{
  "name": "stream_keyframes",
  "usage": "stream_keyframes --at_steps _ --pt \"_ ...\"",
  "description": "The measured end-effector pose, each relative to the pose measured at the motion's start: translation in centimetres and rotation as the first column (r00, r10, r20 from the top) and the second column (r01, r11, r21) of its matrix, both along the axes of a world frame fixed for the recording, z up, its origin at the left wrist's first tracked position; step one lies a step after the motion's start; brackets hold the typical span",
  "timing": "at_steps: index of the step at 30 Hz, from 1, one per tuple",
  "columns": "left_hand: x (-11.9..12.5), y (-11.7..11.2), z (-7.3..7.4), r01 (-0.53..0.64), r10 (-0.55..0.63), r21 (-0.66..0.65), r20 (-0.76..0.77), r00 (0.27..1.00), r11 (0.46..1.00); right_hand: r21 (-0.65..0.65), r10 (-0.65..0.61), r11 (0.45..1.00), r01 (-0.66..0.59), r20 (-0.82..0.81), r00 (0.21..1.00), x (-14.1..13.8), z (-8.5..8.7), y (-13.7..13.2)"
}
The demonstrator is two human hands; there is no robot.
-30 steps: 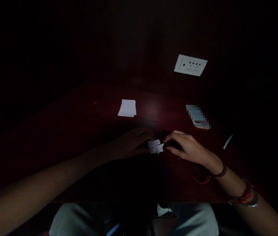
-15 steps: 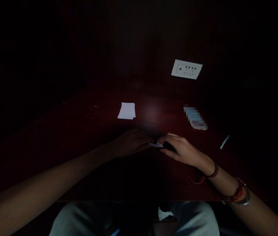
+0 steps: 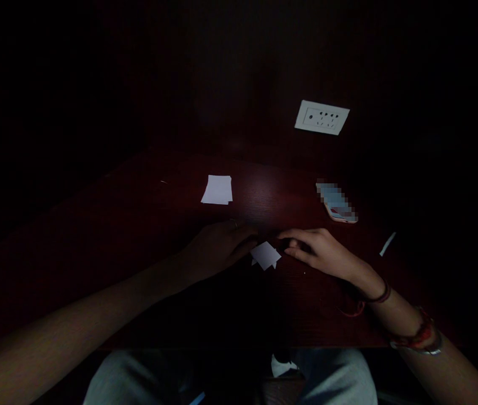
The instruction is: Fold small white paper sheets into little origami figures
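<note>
A small folded white paper lies on the dark red table between my hands, with a diamond-shaped face on top and two little points sticking out at its near side. At its left corner is my left hand, fingers stretched out and thumb tip close beside the paper; whether they touch is too dark to tell. My right hand rests just to the right, thumb and fingers apart with nothing in them, a small gap from the paper. Red cords and a metal bracelet circle the right wrist.
Beyond the hands lies a stack of white paper sheets. A phone, partly blurred, lies at the right, with a thin white strip nearer. A wall socket is set above the table. Surroundings are very dark.
The folded paper, held between both hands earlier, now lies flat on the table with its diamond face showing. My right hand has let go and drawn right; my left has loosened and shifted slightly left.
</note>
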State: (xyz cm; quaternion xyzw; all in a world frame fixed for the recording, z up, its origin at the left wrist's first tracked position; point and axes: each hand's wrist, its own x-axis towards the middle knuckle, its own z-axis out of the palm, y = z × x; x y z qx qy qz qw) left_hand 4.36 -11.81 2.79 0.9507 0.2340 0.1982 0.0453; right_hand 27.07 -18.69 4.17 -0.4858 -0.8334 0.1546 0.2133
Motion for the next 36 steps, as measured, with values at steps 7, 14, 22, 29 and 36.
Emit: stream_keyframes --at_steps 7,14,22,29,36 --pt "0.0 -0.9 -0.8 0.328 -0.317 0.122 -0.103 0.943 0.937 0.103 0.248 0.962 -0.251 0.037 0.968 -0.4 -0.3 0.5" --pt "-0.2 -0.1 -1.6 0.352 -0.337 0.114 -0.132 0.932 0.929 0.052 0.259 0.964 -0.261 0.044 0.965 -0.3 -1.0 0.4" --pt "-0.1 -0.4 -1.0 0.403 -0.382 0.114 -0.165 0.909 0.908 0.068 0.243 0.966 -0.251 0.109 0.964 -1.1 -1.2 0.0" --pt "-0.6 -0.9 -0.7 0.41 -0.397 0.05 -0.163 0.903 0.911 0.037 0.178 0.984 -0.176 -0.03 0.984 -2.0 -1.4 0.0" --pt "-0.9 -1.9 -0.5 0.363 -0.334 0.108 -0.218 0.917 0.926 -0.064 0.048 0.996 -0.057 -0.145 0.988 -2.3 -1.6 0.1"
